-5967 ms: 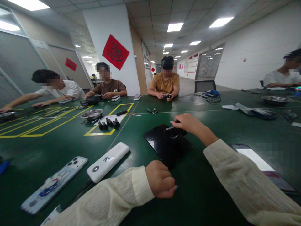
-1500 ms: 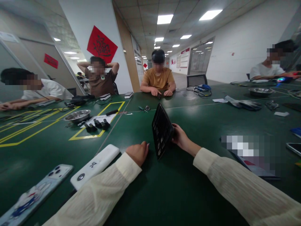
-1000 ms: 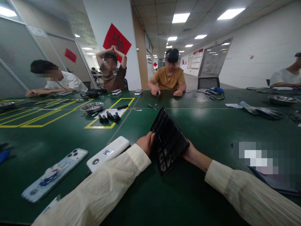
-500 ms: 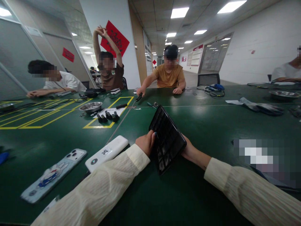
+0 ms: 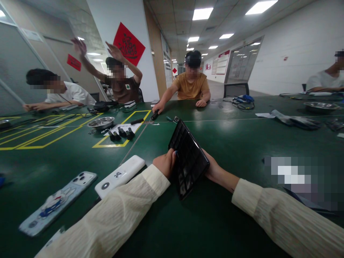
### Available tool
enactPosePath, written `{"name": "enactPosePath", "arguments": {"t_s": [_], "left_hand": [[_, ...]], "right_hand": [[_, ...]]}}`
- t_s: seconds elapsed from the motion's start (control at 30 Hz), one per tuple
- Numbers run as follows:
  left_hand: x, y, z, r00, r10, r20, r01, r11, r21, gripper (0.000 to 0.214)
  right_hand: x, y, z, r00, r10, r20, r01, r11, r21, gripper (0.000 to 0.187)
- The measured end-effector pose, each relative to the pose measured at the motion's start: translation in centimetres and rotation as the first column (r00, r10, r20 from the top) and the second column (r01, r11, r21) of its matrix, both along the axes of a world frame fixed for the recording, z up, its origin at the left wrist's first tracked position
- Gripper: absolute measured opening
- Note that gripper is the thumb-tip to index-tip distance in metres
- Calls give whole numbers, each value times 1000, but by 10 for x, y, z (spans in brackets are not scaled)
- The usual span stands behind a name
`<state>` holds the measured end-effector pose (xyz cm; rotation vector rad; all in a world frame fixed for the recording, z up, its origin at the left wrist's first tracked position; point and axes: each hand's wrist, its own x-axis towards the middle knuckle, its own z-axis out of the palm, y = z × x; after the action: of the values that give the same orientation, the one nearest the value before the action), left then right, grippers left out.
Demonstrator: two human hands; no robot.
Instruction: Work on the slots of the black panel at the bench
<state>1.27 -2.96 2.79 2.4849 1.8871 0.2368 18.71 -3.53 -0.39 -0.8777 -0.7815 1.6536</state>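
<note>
A glossy black tray (image 5: pixel 189 157) with a grid of square compartments is held up in front of me, tilted on its edge above the table. At its left side, my left hand (image 5: pixel 164 162) grips the rim with the thumb over the inner face. My right hand (image 5: pixel 212 166) holds the opposite side from behind, where the tray hides most of its fingers. Beside my left forearm lie a white power bank (image 5: pixel 120 175) marked 26 and a phone (image 5: pixel 59 202) in a light blue cartoon-rabbit case.
The green table (image 5: pixel 231 143) bears a metal bowl (image 5: pixel 101 123), several black cylindrical parts (image 5: pixel 121 134) and, at right, grey gloves (image 5: pixel 291 120). Across from me a person in a mustard shirt (image 5: pixel 192 86) touches a dark tool (image 5: pixel 155 114). Other people sit at left and far right.
The person in brown has parted their raised hands and spread their arms. My hands keep the tray in nearly the same pose. The whole view has shifted slightly.
</note>
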Motion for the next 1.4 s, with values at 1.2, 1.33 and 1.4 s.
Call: {"name": "enactPosePath", "arguments": {"t_s": [1.2,1.33,1.4], "left_hand": [[-7,9,-11,985,-130,113,132,991,-13,44],[-8,8,-14,985,-153,73,150,987,49,37],[-9,7,-16,988,-151,44,147,986,77,32]], "right_hand": [[0,-2,-4,999,-16,28,13,994,108,32],[1,-2,-3,1000,-12,14,11,997,71,34],[1,-2,-3,1000,-29,5,28,998,63,35]]}}
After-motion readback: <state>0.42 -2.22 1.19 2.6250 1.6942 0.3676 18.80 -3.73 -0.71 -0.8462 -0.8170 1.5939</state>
